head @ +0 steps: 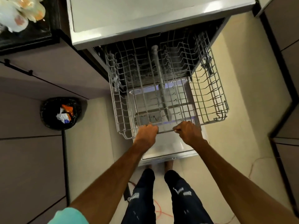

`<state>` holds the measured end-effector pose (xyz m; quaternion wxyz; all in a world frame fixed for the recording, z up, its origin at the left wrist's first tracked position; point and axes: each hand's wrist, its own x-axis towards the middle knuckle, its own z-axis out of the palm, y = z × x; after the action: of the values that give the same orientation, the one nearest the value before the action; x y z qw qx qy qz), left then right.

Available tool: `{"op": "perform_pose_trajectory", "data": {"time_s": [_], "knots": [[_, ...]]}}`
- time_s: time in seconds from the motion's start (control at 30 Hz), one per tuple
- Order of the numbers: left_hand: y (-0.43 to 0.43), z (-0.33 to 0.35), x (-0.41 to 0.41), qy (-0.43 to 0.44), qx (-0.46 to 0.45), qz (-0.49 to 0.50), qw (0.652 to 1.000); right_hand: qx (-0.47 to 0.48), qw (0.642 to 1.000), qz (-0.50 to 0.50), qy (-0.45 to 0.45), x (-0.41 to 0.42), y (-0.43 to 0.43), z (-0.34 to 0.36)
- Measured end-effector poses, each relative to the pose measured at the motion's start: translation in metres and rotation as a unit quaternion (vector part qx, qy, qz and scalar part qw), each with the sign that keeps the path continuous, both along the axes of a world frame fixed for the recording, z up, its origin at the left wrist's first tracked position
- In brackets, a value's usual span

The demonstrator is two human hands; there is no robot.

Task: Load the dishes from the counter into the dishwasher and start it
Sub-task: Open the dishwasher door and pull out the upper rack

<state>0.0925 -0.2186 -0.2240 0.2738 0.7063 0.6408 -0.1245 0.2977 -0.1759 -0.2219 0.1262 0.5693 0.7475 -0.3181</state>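
The dishwasher point(90, 38) stands open below me, its door point(168, 147) folded down flat. An empty grey wire rack point(210, 94) is pulled out over the door. My left hand point(146, 135) grips the rack's front rail left of centre. My right hand point(188, 130) grips the same rail right of centre. White and orange dishes point(19, 12) sit on the dark counter point(32, 38) at the top left, blurred.
A black bin point(53, 117) with wrappers in it stands on the floor to the left. Cabinet fronts point(32, 159) line the left side and more run along the right edge. My legs stand just behind the door. An orange cable point(159, 209) lies on the tiled floor.
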Motion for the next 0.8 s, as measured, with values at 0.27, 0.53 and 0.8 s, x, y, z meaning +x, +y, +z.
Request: {"op": "perform_pose_trajectory", "data": {"time_s": [0.27, 0.53, 0.8], "knots": [[-0.056, 0.012, 0.027, 0.020, -0.046, 0.016, 0.999, -0.091, 0.991, -0.079, 0.054, 0.020, -0.051, -0.014], [-0.061, 0.030, 0.032, -0.012, -0.149, 0.044, 0.988, -0.113, 0.991, -0.049, 0.060, 0.029, -0.048, -0.014], [-0.074, 0.124, -0.010, -0.028, -0.140, 0.152, 0.978, -0.109, 0.990, -0.082, 0.033, 0.003, -0.057, 0.077]]}}
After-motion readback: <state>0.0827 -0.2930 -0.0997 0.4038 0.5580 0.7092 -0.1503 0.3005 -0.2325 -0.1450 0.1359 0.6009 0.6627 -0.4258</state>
